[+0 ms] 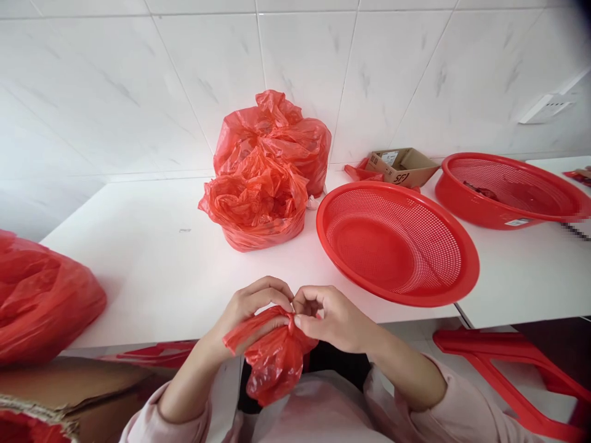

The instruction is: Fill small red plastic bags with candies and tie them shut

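From my end I watch the bag at lower centre, its twisted neck pinched between fingers of the left hand and right hand. Larger sacks stand upper centre; a basket sits right of centre.

**White counter along a tiled wall**

Large, glossy white tiles with faint grey veining and thin grout lines cover the wall. A white power outlet is mounted at upper right. The smooth counter stands against the wall; another white tabletop adjoins it at right. Below, part of a red plastic stool or chair shows above pale flooring. The light is bright and soft.
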Demonstrator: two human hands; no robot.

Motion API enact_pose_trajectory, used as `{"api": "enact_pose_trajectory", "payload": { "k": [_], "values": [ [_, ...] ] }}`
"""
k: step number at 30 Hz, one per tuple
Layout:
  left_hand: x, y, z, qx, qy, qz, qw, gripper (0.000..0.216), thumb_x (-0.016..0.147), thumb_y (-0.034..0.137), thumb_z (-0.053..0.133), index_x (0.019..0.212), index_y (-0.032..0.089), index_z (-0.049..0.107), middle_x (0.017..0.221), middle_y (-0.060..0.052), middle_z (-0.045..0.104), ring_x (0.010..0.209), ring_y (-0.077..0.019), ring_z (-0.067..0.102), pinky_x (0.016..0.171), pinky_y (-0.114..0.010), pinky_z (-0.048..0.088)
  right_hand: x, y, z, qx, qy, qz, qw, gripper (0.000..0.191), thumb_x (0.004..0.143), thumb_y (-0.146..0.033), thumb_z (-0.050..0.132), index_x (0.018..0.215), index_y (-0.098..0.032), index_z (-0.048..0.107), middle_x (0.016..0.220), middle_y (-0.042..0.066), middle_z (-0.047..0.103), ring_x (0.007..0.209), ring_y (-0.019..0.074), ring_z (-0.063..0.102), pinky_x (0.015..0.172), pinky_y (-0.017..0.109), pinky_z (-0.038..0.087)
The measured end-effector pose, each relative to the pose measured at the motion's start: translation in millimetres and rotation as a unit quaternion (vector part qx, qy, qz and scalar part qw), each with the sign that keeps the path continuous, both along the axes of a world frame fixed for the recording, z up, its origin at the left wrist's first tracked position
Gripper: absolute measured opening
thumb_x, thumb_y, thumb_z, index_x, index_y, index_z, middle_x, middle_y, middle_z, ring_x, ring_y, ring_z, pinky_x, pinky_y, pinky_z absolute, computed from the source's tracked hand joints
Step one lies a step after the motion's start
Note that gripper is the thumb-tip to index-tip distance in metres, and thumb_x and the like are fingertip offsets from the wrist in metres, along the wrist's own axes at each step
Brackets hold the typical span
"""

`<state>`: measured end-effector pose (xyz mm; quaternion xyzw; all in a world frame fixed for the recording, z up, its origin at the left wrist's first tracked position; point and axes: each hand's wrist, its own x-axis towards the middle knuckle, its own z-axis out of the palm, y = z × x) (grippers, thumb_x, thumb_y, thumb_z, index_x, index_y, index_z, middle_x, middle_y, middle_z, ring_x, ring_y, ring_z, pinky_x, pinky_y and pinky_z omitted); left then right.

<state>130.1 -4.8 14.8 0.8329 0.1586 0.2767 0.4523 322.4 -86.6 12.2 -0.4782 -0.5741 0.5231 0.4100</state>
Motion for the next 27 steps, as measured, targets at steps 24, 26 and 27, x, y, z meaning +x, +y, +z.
{"api": "enact_pose_trajectory", "payload": {
  "k": [24, 26, 27],
  "values": [
    [-20, 10, 3.1, 0.177, -0.037, 0.075, 0.981, 0.017, 0.085, 0.006, 0.062, 0.093, 0.021, 0.067, 0.092, -0.005, 0.076, 0.083, -0.0172, 0.073, 0.072, -0.024, 0.057, 0, -21, 22.7, 0.080, -0.162, 0.013, 0.983, 0.024, 0.081, -0.003, 0.046, 0.096, -0.022, 0.040, 0.085, -0.003, 0.051, 0.069, 0.0091, 0.048, 0.067, 0.023, 0.042],
    [-24, 11, 4.1, 0.171, -0.046, 0.087, 0.980, 0.017, 0.084, 0.005, 0.064, 0.090, 0.021, 0.067, 0.090, -0.005, 0.077, 0.082, -0.0178, 0.074, 0.072, -0.025, 0.058, -1, -22, 21.8, 0.084, -0.169, 0.015, 0.982, 0.024, 0.081, -0.003, 0.046, 0.094, -0.022, 0.040, 0.085, -0.003, 0.050, 0.070, 0.0098, 0.048, 0.067, 0.024, 0.043],
    [-25, 10, 4.0, 0.154, -0.046, 0.096, 0.982, 0.016, 0.083, 0.006, 0.065, 0.089, 0.021, 0.068, 0.089, -0.005, 0.077, 0.082, -0.0186, 0.074, 0.073, -0.025, 0.058, -2, -22, 20.4, 0.083, -0.167, 0.012, 0.982, 0.024, 0.081, -0.003, 0.046, 0.093, -0.022, 0.040, 0.084, -0.003, 0.050, 0.070, 0.0099, 0.048, 0.067, 0.024, 0.043]
  ]
}}
